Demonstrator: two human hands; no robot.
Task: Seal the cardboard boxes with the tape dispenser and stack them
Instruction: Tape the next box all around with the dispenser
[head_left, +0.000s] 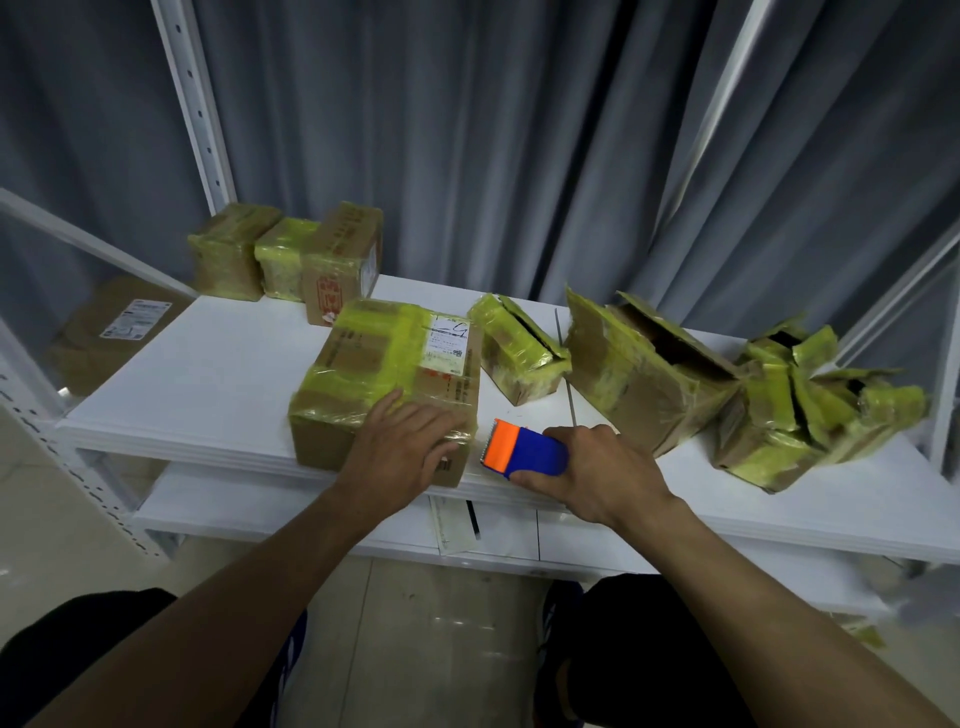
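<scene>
Back left on the white bench (208, 374) there's a row of three small taped boxes (283, 260). In the middle sits the big cardboard box (387, 374), closed up and wrapped in yellow-green tape, with a shipping label (448, 345) at its far right corner. The left hand (402, 452) lies flat, fingers straight, on its near right corner. Just beside the box, the right hand (592, 473) is wrapped around the blue tape dispenser (524, 449). Its long axis runs left-right and the orange toothed end points left at the box. Further right are three tatty boxes (639, 374) with flaps open.
</scene>
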